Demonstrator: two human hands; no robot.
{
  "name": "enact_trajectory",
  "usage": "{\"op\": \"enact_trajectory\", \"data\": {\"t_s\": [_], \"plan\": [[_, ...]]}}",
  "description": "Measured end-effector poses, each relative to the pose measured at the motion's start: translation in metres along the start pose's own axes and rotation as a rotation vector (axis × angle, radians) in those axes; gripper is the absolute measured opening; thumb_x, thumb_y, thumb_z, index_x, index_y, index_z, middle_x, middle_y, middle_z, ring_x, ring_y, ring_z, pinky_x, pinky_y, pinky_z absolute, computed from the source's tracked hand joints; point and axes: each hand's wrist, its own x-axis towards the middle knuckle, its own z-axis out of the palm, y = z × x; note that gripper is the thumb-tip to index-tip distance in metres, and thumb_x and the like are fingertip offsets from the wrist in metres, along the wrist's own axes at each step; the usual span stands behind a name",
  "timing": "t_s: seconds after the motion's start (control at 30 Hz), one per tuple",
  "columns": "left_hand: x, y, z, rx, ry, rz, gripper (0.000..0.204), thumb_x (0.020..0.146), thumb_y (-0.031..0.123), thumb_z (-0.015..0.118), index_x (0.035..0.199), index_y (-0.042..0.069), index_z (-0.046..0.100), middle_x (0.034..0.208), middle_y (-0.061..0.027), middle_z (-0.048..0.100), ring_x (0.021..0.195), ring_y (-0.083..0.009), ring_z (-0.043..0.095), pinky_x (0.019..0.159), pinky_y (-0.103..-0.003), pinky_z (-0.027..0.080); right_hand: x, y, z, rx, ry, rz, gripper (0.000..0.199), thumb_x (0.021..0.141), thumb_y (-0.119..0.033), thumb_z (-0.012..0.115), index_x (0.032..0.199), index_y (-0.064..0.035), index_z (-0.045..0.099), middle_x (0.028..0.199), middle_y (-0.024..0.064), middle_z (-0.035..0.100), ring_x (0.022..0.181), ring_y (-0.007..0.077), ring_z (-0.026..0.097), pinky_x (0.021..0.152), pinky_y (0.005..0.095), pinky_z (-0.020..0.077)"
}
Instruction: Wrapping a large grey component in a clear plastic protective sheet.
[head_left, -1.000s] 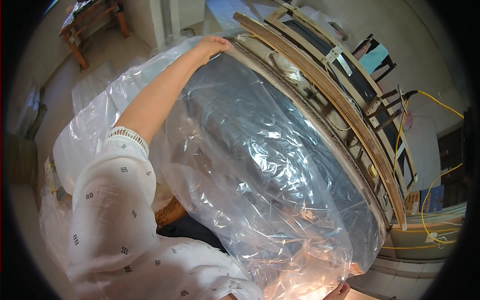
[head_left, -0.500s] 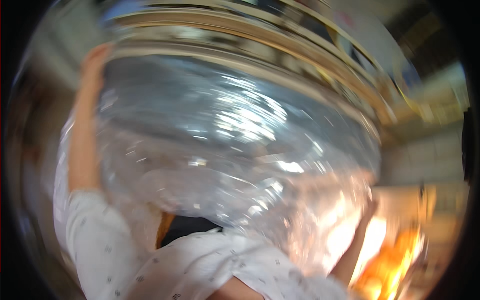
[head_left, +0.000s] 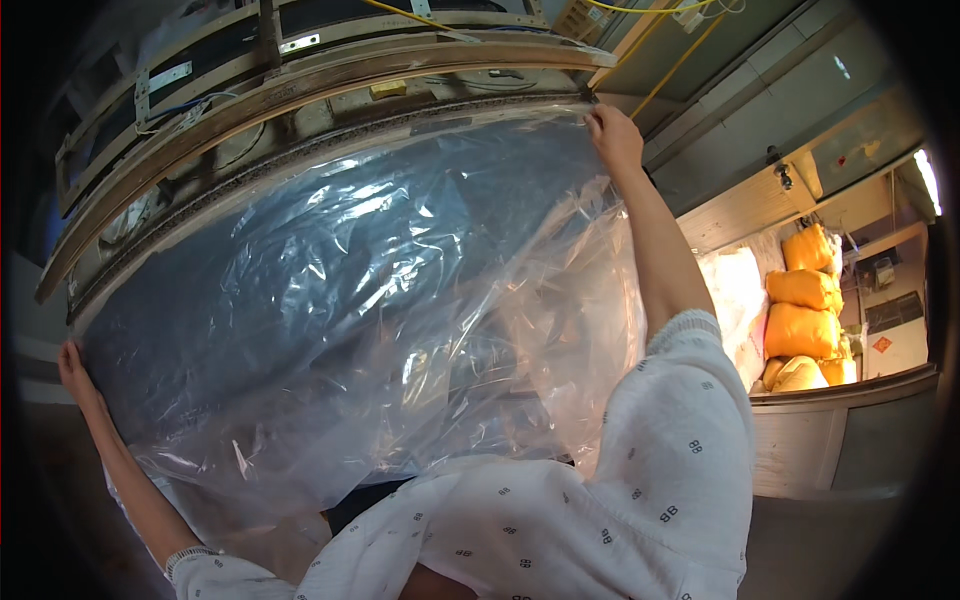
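Note:
A wide sheet of clear plastic film [head_left: 330,290] stretches across the view in front of my body, creased and shiny, with a dark surface showing through its far part. My left hand [head_left: 76,372] pinches the film's far left corner, thumb and fingers pressed together. At the far right corner my right hand [head_left: 615,138] grips the film in the same way, arm stretched out. The film's far edge lies along a dark strip [head_left: 250,172] at the foot of a long wooden frame. Nearer to me, the film hangs loose in folds against my shirt.
Beyond the film runs a long wooden bar [head_left: 330,78] with metal brackets and wires. Yellow cords [head_left: 665,70] slant down at the upper right. On the right, an opening shows stacked orange bundles [head_left: 803,325] beside a bright white pile [head_left: 732,290].
The view has swung round and sharpened. In it, my right hand has gone from low right to the far right corner, and my left from high to low. The film's far edge now slants.

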Motion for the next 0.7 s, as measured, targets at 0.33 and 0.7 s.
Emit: {"op": "enact_trajectory", "data": {"t_s": [0.33,0.7], "plan": [[-0.039,0.046,-0.319,-0.271,0.096,-0.376,0.040,0.090,0.029,0.053,0.122,0.005,0.050,0.119,-0.0074,0.053,0.108,-0.0210,0.050,0.095,-0.034,0.038,-0.035,-0.107,0.009,0.534,-0.209,-0.062,0.017,0.078,-0.024,0.062,0.083,-0.0077,0.062,0.080,0.0075,0.061,0.077,0.0263,0.059,0.064,0.0359,0.0450],[-0.198,0.071,-0.342,-0.190,0.035,-0.438,0.050,0.087,0.032,0.059,0.129,0.010,0.044,0.126,-0.0024,0.048,0.113,-0.0161,0.045,0.094,-0.030,0.037,-0.031,-0.088,0.028,0.781,-0.310,-0.011,0.014,0.079,-0.016,0.064,0.087,-0.0049,0.061,0.074,0.0026,0.059,0.067,0.0111,0.053,0.063,0.0253,0.0426]]}}
